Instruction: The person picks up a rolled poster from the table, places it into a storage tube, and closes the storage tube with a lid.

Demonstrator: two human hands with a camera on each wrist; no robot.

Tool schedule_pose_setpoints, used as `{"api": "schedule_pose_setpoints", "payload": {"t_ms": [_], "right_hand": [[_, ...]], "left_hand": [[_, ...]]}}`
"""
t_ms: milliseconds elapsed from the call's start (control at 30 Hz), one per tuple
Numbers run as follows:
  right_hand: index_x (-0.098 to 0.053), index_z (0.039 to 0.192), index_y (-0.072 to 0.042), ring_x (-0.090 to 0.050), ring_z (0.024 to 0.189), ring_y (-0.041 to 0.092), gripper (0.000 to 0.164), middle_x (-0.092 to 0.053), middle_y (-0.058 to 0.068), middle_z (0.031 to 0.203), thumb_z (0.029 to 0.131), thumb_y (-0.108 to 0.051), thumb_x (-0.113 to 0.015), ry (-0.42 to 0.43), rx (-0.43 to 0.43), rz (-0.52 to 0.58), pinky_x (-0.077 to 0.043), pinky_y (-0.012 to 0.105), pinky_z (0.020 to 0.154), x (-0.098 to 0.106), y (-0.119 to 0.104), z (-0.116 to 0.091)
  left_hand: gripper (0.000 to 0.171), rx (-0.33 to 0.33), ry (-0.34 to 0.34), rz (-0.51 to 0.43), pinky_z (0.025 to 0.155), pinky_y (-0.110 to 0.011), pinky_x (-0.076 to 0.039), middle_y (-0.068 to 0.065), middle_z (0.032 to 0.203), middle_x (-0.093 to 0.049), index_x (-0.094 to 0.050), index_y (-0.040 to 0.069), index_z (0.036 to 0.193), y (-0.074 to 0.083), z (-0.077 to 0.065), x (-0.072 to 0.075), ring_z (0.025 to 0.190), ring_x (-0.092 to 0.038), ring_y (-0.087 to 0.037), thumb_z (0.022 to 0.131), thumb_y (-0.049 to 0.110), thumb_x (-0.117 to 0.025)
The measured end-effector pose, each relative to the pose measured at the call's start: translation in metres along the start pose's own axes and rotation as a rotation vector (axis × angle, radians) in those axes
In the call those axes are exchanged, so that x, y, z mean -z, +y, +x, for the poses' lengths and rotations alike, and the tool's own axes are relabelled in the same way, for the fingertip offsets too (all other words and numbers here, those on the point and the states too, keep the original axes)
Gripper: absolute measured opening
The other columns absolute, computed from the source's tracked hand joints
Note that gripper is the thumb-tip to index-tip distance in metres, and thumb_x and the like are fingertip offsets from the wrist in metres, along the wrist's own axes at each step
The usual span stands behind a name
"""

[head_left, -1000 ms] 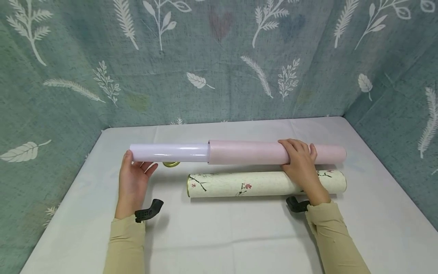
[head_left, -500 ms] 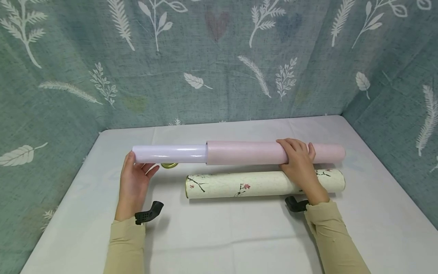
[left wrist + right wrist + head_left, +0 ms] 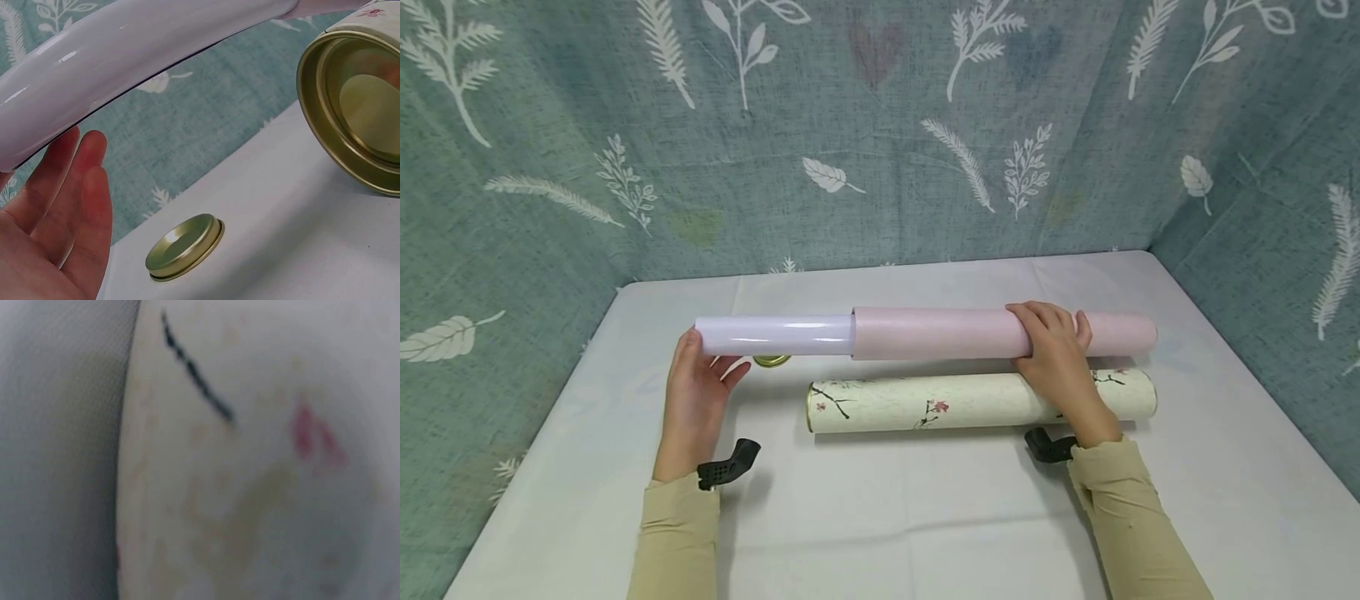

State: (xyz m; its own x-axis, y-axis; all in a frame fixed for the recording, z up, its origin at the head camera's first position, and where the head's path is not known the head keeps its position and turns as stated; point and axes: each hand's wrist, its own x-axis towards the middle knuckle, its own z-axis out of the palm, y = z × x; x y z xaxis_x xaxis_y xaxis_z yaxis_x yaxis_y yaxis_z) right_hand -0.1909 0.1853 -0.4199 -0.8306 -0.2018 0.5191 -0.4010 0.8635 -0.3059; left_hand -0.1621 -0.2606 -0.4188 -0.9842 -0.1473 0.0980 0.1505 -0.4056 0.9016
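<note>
My left hand (image 3: 696,392) holds the outer end of a rolled glossy white sheet (image 3: 775,335), with fingers under it. In the left wrist view, fairly straight fingers touch the underside of the white roll (image 3: 137,56), near a dark edge line. The roll's other end is inside a pink tube (image 3: 932,333), which hides it. My right hand (image 3: 1060,358) grips the pink tube from above, right of its middle. A cream tube (image 3: 887,406) with a blossom pattern lies on the table just nearer, partly behind the right wrist. Its blurred surface (image 3: 250,487) fills much of the right wrist view.
A gold metal lid (image 3: 184,247) lies on the white-covered table (image 3: 865,517), below the white roll. The cream tube's left end shows a gold metal cap (image 3: 350,112). A green leaf-print curtain (image 3: 880,167) stands behind and beside the table.
The white roll has slid slightly right into the pink tube, so a shorter length shows. My left hand has moved right with it. The right hand keeps its grip.
</note>
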Motion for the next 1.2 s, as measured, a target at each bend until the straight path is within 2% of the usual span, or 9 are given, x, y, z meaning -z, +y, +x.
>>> {"api": "schedule_pose_setpoints", "payload": {"t_ms": [200, 500, 767, 900, 1200], "right_hand": [[-0.05, 0.123, -0.017, -0.034, 0.116, 0.031, 0.069, -0.047, 0.008, 0.121, 0.062, 0.0, -0.076, 0.0, 0.003, -0.001, -0.004, 0.059, 0.097, 0.0001, 0.0001, 0.0002], [-0.051, 0.123, -0.017, -0.035, 0.115, 0.031, 0.069, -0.047, 0.007, 0.121, 0.061, 0.0, -0.077, 0.008, 0.003, -0.008, -0.005, 0.06, 0.097, -0.0004, 0.0012, 0.0003], [-0.05, 0.123, -0.017, -0.035, 0.115, 0.031, 0.069, -0.047, 0.007, 0.121, 0.061, 0.0, -0.076, 0.005, 0.007, -0.009, -0.006, 0.06, 0.096, -0.0004, 0.0008, -0.0004], [-0.051, 0.123, -0.017, -0.035, 0.115, 0.031, 0.069, -0.047, 0.008, 0.121, 0.061, 0.0, -0.076, 0.002, 0.003, -0.007, -0.005, 0.06, 0.097, -0.0004, 0.0006, -0.0005], [-0.051, 0.123, -0.017, -0.035, 0.115, 0.031, 0.069, -0.047, 0.007, 0.121, 0.061, 0.0, -0.076, 0.006, 0.006, -0.007, -0.005, 0.059, 0.097, -0.0005, 0.0003, -0.0003]], "left_hand": [[0.043, -0.002, -0.025, 0.013, 0.086, -0.037, -0.043, -0.011, 0.123, -0.045, -0.034, 0.014, 0.13, 0.0003, -0.0008, -0.0024, 0.102, -0.052, -0.023, 0.094, 0.036, -0.043], [0.043, 0.012, -0.022, 0.07, 0.086, -0.037, -0.044, -0.01, 0.123, -0.044, -0.034, 0.016, 0.13, -0.0001, 0.0009, -0.0042, 0.101, -0.052, -0.021, 0.093, 0.035, -0.044], [0.042, 0.004, -0.024, 0.05, 0.085, -0.037, -0.044, -0.011, 0.122, -0.045, -0.036, 0.014, 0.129, -0.0004, 0.0004, -0.0025, 0.1, -0.053, -0.023, 0.093, 0.034, -0.045], [0.042, -0.003, -0.027, 0.078, 0.085, -0.037, -0.044, -0.011, 0.122, -0.045, -0.036, 0.014, 0.13, -0.0003, -0.0001, -0.0036, 0.101, -0.053, -0.023, 0.094, 0.034, -0.044], [0.041, 0.007, -0.073, 0.119, 0.086, -0.037, -0.043, -0.013, 0.124, -0.042, -0.036, 0.014, 0.131, 0.0006, -0.0021, -0.0066, 0.105, -0.051, -0.024, 0.094, 0.031, -0.043]]}}
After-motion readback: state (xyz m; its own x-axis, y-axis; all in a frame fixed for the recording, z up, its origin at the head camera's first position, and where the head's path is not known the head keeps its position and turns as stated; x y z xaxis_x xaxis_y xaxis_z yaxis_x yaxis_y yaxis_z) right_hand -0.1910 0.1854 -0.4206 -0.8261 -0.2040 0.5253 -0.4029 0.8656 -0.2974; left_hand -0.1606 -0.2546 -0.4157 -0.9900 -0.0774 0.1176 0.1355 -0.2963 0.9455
